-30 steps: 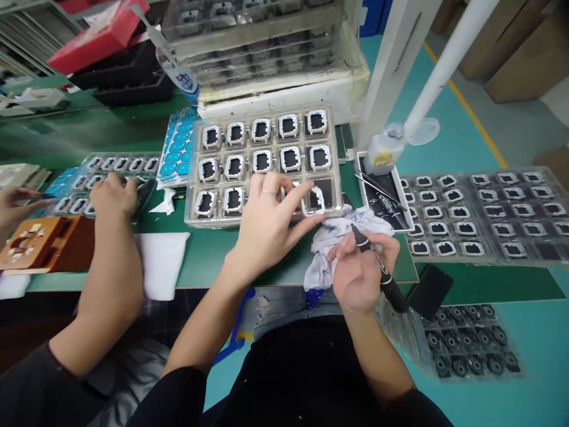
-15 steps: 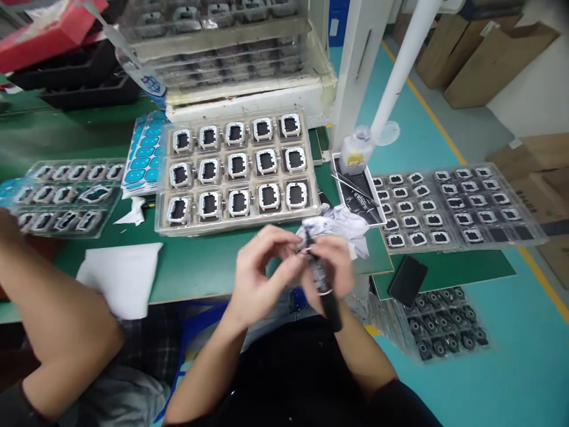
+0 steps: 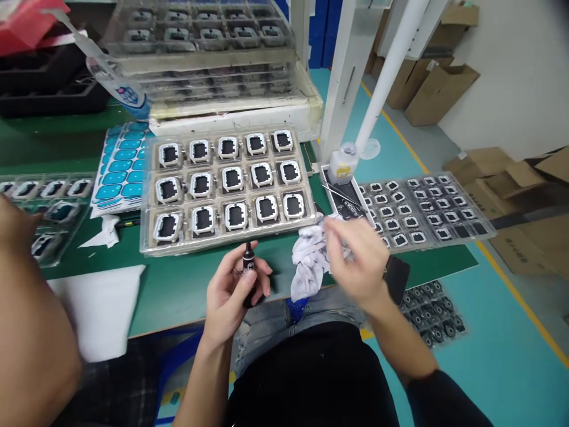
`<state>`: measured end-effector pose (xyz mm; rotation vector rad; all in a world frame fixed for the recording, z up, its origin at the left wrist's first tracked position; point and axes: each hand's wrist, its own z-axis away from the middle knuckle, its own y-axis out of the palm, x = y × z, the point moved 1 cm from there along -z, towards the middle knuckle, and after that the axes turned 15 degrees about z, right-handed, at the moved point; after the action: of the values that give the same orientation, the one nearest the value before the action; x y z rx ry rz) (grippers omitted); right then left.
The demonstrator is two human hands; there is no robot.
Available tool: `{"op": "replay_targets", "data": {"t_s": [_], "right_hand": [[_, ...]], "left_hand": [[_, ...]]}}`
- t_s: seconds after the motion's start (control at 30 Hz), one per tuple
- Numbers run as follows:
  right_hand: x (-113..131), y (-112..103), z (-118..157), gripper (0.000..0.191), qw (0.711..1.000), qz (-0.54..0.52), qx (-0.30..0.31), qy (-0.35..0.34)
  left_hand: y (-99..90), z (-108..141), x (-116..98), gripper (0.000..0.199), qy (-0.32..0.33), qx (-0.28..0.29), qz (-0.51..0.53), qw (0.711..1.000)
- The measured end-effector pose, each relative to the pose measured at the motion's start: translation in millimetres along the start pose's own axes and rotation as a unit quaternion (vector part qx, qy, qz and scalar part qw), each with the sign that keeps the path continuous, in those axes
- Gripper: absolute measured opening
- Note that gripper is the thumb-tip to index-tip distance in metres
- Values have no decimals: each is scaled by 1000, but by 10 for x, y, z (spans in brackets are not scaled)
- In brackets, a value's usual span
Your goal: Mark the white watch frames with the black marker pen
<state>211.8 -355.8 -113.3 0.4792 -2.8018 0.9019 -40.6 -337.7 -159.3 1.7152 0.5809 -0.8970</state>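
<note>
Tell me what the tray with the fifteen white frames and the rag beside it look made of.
Tray: thin clear moulded plastic, likely; glossy, see-through rim and formed pockets. Rag: soft woven cloth, it seems; matte white, crumpled, with dark stains.

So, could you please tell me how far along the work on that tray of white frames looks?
Done: the clear tray has a frame in all fifteen pockets. In hand: the left hand holds the black marker; the blurred right hand is over the stained cloth. Left: which frames are marked cannot be seen.
</note>
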Motion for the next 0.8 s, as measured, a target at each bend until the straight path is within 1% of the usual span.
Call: {"op": "replay_targets", "data": {"t_s": [0.03, 0.07, 0.13, 0.17, 0.2, 0.27, 0.33, 0.4, 0.47, 0.53, 0.6, 0.67, 0.7, 0.77, 0.8], "right_hand": [[-167, 17, -119, 32, 997, 74, 21, 15], [-331, 54, -235, 28, 988, 140, 61, 32], [-607, 167, -421, 34, 952, 238, 184, 51], [-707, 225, -483, 35, 933, 268, 234, 51], [-780, 278, -522, 34, 918, 286, 269, 48], [-861, 361, -545, 33, 900, 300, 313, 42], [-893, 407, -522, 33, 896, 296, 328, 45], [-917, 422, -495, 31, 899, 285, 327, 61], [-941, 405, -484, 28, 908, 271, 309, 79], [-937, 349, -481, 23, 925, 249, 271, 92], [-863, 254, -462, 18, 954, 198, 206, 91], [-692, 145, -404, 12, 982, 110, 130, 75], [-573, 99, -359, 11, 991, 59, 102, 65], [-293, 45, -242, 13, 995, -33, 72, 52], [-147, 41, -176, 16, 994, -62, 68, 53]], "left_hand": [[-2, -1, 9, 34, -2, 6, 8, 1000], [1, -2, 16, 29, -4, 11, 13, 1000], [16, -7, 24, 22, -13, 20, 20, 1000], [25, -12, 24, 20, -19, 24, 21, 999], [34, -17, 21, 19, -25, 29, 21, 999], [47, -28, 13, 19, -33, 35, 19, 999], [51, -35, 8, 21, -33, 35, 22, 999], [46, -38, 15, 24, -33, 32, 29, 999], [35, -34, 26, 27, -37, 23, 35, 998], [18, -26, 27, 31, -30, 12, 31, 999], [-3, -23, 4, 31, -9, 4, 3, 1000], [-28, -31, -44, 29, 23, 2, -54, 998], [-43, -41, -72, 27, 40, 2, -88, 995], [-76, -70, -124, 28, 77, 5, -153, 985], [-95, -85, -143, 28, 96, 7, -178, 979]]}}
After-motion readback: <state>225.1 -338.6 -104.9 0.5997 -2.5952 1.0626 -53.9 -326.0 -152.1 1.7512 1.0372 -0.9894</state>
